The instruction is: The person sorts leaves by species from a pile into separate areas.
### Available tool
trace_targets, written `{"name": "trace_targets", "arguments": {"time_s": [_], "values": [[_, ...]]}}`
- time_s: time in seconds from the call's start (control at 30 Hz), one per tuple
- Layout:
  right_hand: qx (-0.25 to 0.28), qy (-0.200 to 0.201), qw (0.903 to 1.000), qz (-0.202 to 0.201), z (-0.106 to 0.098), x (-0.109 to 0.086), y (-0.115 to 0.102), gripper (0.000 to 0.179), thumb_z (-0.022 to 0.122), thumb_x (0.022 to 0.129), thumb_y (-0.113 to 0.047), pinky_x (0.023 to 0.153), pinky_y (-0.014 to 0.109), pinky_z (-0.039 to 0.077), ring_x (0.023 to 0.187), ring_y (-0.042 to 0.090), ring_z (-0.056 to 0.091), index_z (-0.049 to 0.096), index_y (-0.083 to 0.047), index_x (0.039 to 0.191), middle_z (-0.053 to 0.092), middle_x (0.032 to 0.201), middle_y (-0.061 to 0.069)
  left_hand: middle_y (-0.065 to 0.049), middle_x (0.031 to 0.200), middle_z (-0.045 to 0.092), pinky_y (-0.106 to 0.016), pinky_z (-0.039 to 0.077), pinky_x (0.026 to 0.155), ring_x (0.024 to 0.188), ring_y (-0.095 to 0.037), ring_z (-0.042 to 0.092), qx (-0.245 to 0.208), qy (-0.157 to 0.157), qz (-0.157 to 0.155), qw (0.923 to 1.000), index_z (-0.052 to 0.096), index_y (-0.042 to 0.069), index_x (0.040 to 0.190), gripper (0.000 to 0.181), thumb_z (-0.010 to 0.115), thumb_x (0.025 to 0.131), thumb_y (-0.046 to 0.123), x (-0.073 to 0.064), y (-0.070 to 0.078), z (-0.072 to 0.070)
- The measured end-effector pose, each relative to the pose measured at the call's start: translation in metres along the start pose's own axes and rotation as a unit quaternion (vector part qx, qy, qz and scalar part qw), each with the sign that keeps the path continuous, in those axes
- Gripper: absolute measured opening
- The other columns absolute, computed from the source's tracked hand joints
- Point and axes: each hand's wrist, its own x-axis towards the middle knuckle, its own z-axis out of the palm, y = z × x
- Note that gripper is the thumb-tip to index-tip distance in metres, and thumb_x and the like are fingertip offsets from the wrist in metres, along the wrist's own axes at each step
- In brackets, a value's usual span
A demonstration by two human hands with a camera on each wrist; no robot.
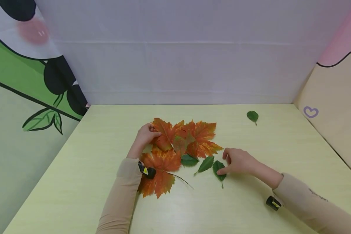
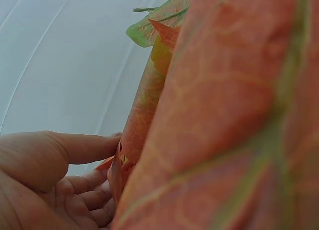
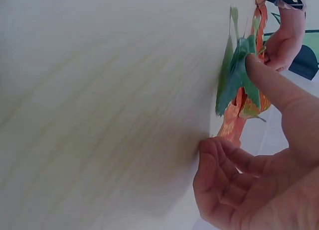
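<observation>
Three orange maple leaves lie in a cluster on the table in the head view. My left hand (image 1: 146, 135) pinches the edge of the upper left maple leaf (image 1: 163, 134), thumb on top; its fingers partly show behind the edge in the left wrist view. Below that wrist is the lower maple leaf (image 1: 163, 159), and to the right lies another maple leaf (image 1: 204, 132). My right hand (image 1: 240, 161) has loosely curled fingers, well apart from the thumb. That thumb overlaps a green leaf (image 1: 218, 167); whether it touches is unclear. Between the hands lie green leaves (image 1: 206, 164).
A reddish-green leaf (image 1: 179, 145) lies over the maple leaves. One separate green leaf (image 1: 253, 116) lies at the far right of the pale wooden table (image 1: 84, 169). A whitish backdrop (image 1: 193, 71) rises behind, with printed cloth at both sides.
</observation>
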Motion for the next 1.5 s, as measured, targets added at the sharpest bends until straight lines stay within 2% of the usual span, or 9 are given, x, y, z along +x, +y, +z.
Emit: {"name": "trace_targets", "arguments": {"time_s": [0.3, 0.6, 0.83, 1.1, 1.23, 1.5], "values": [[-0.017, 0.012, 0.9997, -0.013, 0.004, -0.002, -0.002, 0.055, 0.080, 0.063, -0.040, 0.059, 0.029, 0.038, 0.064, 0.014, 0.046, 0.053, -0.006, 0.096, 0.050, 0.071, 0.000, -0.018, 0.111, 0.050, -0.036, 0.042, 0.079, 0.093, -0.028, 0.048, 0.002, 0.001, -0.007, 1.0000, 0.047, -0.002, 0.114, 0.038, 0.062, 0.086, 0.018, 0.001, 0.000, 0.000], [0.010, 0.011, 0.9996, -0.024, 0.003, -0.003, 0.003, 0.048, 0.079, 0.067, -0.029, 0.061, 0.028, 0.040, 0.065, 0.013, 0.048, 0.052, -0.004, 0.098, 0.053, 0.072, 0.000, -0.018, 0.112, 0.049, -0.036, 0.041, 0.080, 0.094, -0.028, 0.047, 0.003, 0.000, -0.010, 1.0000, 0.046, -0.002, 0.114, 0.039, 0.063, 0.085, 0.019, 0.000, 0.000, 0.001], [0.036, 0.016, 0.9988, -0.029, 0.000, -0.003, 0.006, 0.046, 0.078, 0.069, -0.022, 0.064, 0.030, 0.043, 0.071, 0.014, 0.052, 0.052, -0.003, 0.102, 0.057, 0.083, 0.005, -0.018, 0.111, 0.050, -0.035, 0.042, 0.077, 0.093, -0.028, 0.048, -0.008, 0.001, -0.010, 0.9999, 0.046, -0.002, 0.115, 0.039, 0.062, 0.086, 0.017, 0.000, 0.000, 0.002], [0.065, 0.022, 0.9973, -0.028, -0.004, -0.001, 0.012, 0.048, 0.075, 0.072, -0.011, 0.066, 0.031, 0.048, 0.075, 0.017, 0.056, 0.050, 0.001, 0.112, 0.058, 0.088, 0.009, -0.018, 0.113, 0.050, -0.036, 0.042, 0.078, 0.096, -0.028, 0.049, -0.018, -0.002, -0.015, 0.9997, 0.046, -0.002, 0.117, 0.039, 0.062, 0.086, 0.016, 0.001, 0.000, 0.002], [0.069, 0.023, 0.9970, -0.028, -0.007, 0.001, 0.020, 0.044, 0.073, 0.075, -0.012, 0.066, 0.030, 0.046, 0.076, 0.017, 0.056, 0.051, 0.001, 0.111, 0.058, 0.087, 0.007, -0.018, 0.115, 0.049, -0.037, 0.042, 0.081, 0.097, -0.029, 0.048, -0.019, -0.005, -0.015, 0.9997, 0.045, -0.002, 0.118, 0.040, 0.062, 0.086, 0.017, 0.000, -0.001, 0.002], [0.053, 0.039, 0.9975, -0.026, -0.018, 0.005, 0.032, 0.037, 0.069, 0.078, -0.015, 0.061, 0.028, 0.042, 0.066, 0.013, 0.050, 0.055, 0.003, 0.107, 0.058, 0.079, 0.004, -0.017, 0.110, 0.049, -0.033, 0.040, 0.076, 0.091, -0.026, 0.046, -0.013, -0.001, -0.009, 0.9999, 0.046, -0.002, 0.114, 0.038, 0.062, 0.086, 0.017, 0.002, -0.001, 0.002]]}}
